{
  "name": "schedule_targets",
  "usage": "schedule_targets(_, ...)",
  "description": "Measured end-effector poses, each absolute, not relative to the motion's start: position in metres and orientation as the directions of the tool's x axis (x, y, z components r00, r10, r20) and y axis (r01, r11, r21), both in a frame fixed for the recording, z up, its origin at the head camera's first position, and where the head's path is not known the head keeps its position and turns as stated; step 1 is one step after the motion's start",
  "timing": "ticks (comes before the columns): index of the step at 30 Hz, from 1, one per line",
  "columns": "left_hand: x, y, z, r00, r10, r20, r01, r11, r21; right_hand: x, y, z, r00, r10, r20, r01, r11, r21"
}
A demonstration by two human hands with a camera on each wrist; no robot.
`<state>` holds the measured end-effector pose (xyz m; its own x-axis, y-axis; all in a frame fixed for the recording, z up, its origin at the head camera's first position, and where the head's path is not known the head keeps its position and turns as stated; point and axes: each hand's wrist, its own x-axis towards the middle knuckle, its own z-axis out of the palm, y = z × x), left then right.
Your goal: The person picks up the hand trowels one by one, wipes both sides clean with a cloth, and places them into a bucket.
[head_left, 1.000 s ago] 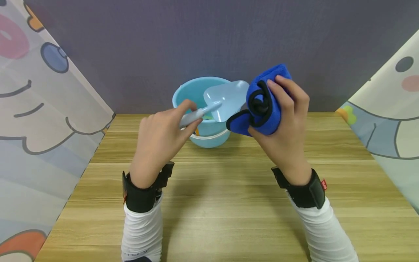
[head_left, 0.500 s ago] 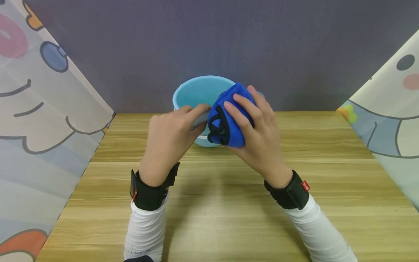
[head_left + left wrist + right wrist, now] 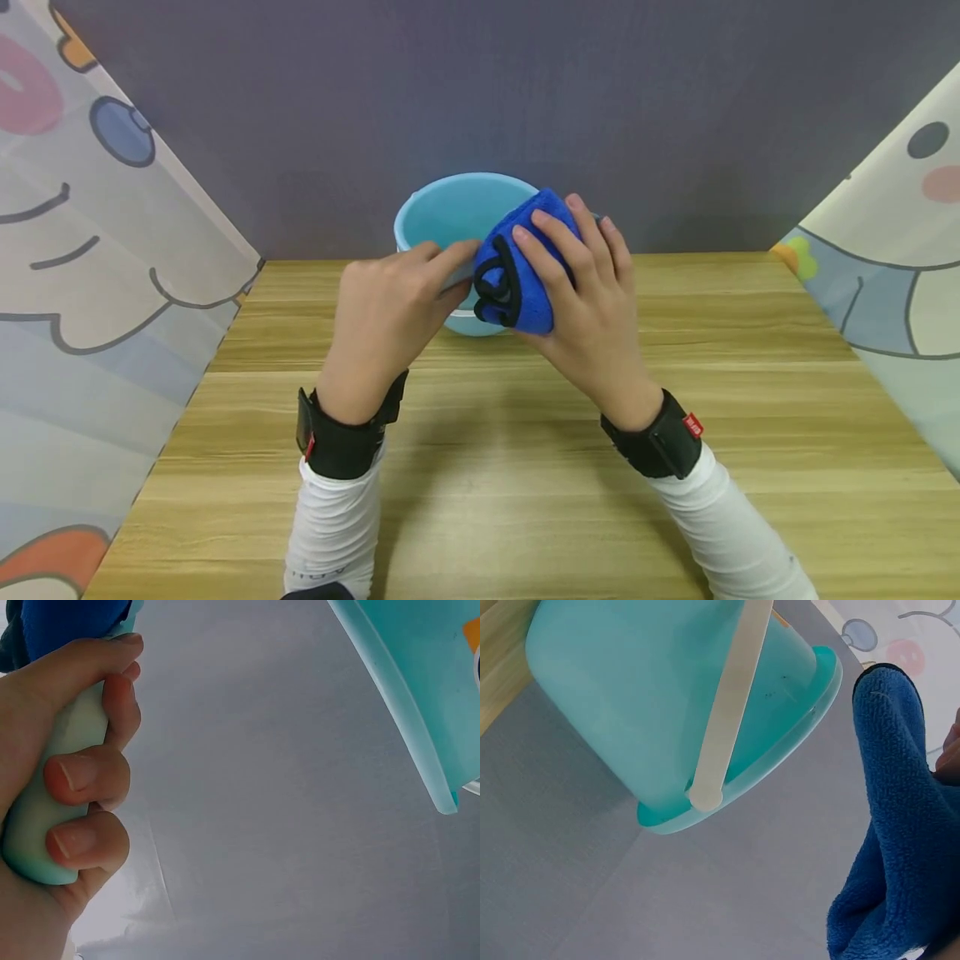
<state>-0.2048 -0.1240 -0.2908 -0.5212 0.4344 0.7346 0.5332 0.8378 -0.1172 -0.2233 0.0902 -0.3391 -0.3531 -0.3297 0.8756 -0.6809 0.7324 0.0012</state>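
My left hand grips the pale handle of a light blue toy shovel, its fingers curled round it in the left wrist view. A blue cloth with black edging, bunched and folded, is held in my right hand. It lies against the shovel just past my left fingertips and hides most of the blade in the head view. My right fingers spread over the cloth's top. Both hands are raised above the table, in front of the light blue bucket.
The bucket stands at the back of the wooden table, against a grey panel. Its white carrying handle hangs across its side. Cartoon-printed sheets flank the table on both sides.
My right hand has brought the cloth left and slightly down onto the shovel blade, covering it. My left hand has shifted a little right. Over the last half second both have hardly moved.
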Motion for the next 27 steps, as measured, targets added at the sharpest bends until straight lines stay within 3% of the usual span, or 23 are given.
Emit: schedule_targets(27, -0.2057, -0.132, -0.2905, -0.534, 0.404, 0.743, 0.527, 0.846, -0.081, -0.2293, 0.0951, -0.3427, -0.383, -0.23, 0.894, -0.583, 0.811, -0.041)
